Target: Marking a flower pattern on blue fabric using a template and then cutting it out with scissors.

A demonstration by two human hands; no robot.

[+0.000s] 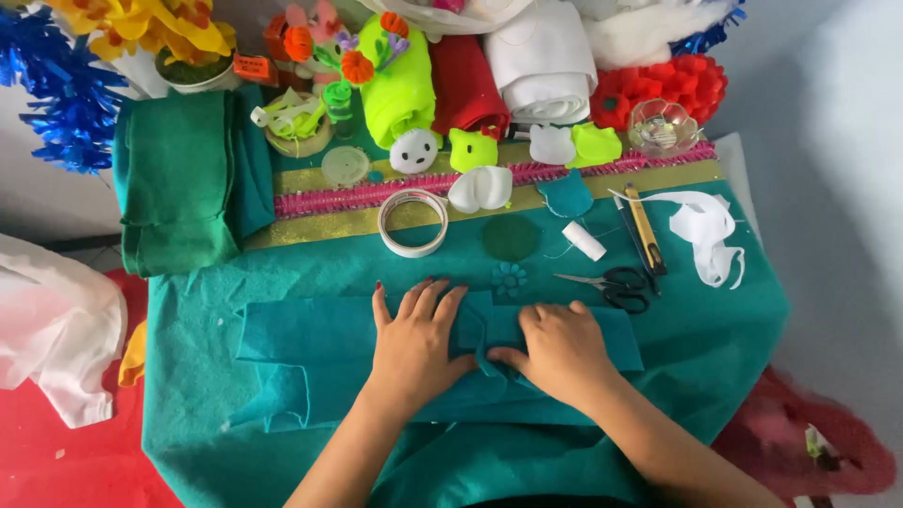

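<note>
A home craft corner set up for felt work, by the look of it. A small table (pixel 752 310) draped in teal felt carries rolled felt bolts (pixel 466 85) along its far edge, with paper flowers (pixel 658 89) at the far right corner and blue tinsel (pixel 56 103) past the far left corner. Scissors (pixel 611 285), a utility knife (pixel 644 230), a tape roll (pixel 412 223) and thread spool (pixel 584 241) lie mid-table.

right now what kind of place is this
Probably a home craft or sewing table. Both hands, left hand and right hand, press teal felt; scissors, a tape roll and rolled fabric lie nearby.
</note>
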